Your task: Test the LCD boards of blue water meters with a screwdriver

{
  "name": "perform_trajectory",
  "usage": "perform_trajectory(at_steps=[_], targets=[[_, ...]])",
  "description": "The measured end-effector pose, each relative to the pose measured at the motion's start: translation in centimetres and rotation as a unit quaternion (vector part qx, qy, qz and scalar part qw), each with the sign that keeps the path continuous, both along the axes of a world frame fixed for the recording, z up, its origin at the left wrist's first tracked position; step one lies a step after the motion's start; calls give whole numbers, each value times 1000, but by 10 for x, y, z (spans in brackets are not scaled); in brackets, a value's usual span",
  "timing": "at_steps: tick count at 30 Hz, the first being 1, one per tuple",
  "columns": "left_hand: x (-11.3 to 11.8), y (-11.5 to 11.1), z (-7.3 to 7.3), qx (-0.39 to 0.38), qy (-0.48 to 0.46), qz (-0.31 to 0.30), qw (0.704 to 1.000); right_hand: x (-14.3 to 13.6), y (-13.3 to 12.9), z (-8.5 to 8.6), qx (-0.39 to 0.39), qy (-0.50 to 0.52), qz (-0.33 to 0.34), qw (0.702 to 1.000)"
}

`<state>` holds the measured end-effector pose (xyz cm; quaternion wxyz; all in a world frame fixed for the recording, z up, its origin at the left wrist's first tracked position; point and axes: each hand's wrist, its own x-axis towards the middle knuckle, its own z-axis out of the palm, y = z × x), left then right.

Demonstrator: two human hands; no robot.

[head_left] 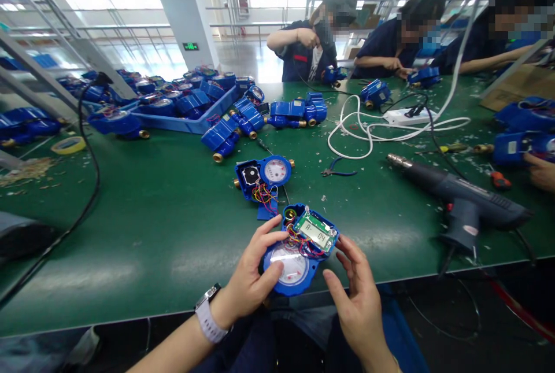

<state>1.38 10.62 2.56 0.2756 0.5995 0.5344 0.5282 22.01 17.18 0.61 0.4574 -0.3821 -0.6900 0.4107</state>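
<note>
A blue water meter (289,283) with its electronics housing uncovered is at the front edge of the green table. Its small display (315,234) reads "A- 04", and red, yellow and dark wires lie between circuit board and dial. My left hand (254,269) grips the meter from the left, thumb over the dial. On the other side, my right hand (358,298) is open, thumb apart, fingertips at the housing's right edge; whether they press on it I cannot tell. Just beyond lies a second opened water meter (249,179), its wires hanging out beside a blue flap.
A heat gun (459,188) rests on the right, near pliers (338,172), a white power strip (410,116) and coiled cable. A blue tray (182,123) full of meters stands back left, with yellow tape (68,145) nearby. Several co-workers sit across the table; another person's hand (541,172) shows far right.
</note>
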Motion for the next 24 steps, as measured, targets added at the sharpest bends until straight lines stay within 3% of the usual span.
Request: perform_trajectory(at_steps=[7, 17, 21, 24], targets=[[2, -1, 0, 5, -7, 4, 1000, 0, 2, -1, -15, -16, 6, 1000], [7, -7, -2, -4, 2, 11, 1000, 2, 2, -8, -60, -4, 73, 996], [11, -10, 1, 5, 12, 22, 1000, -2, -2, -2, -95, 36, 107, 989], [11, -12, 1, -1, 4, 30, 1000, -11, -7, 4, -130, 42, 94, 986]])
